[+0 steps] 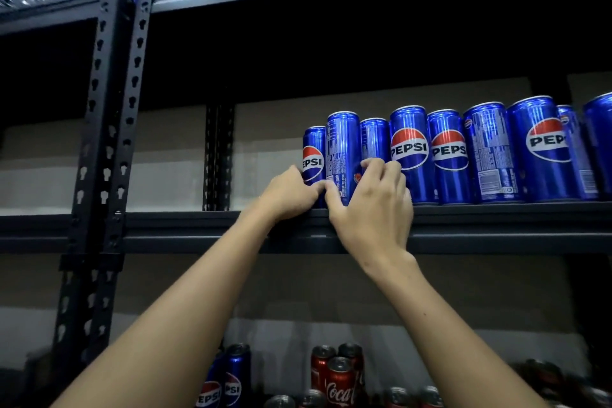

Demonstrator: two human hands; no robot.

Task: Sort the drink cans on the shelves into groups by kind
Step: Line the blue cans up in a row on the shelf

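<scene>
both hands on the blue can (pixel 342 149): left hand (pixel 291 195) and right hand (pixel 372 205) gripping its base; keep it upright, slide flush into the blue row

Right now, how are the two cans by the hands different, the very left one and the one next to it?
The left can shows its Pepsi logo to us; the next can shows small print instead. The left can stands further back and its top sits lower in view; the next can is nearer the shelf edge. The left hand is by the left can; the right hand curls round the next can. Both are blue, tall and upright.
</scene>
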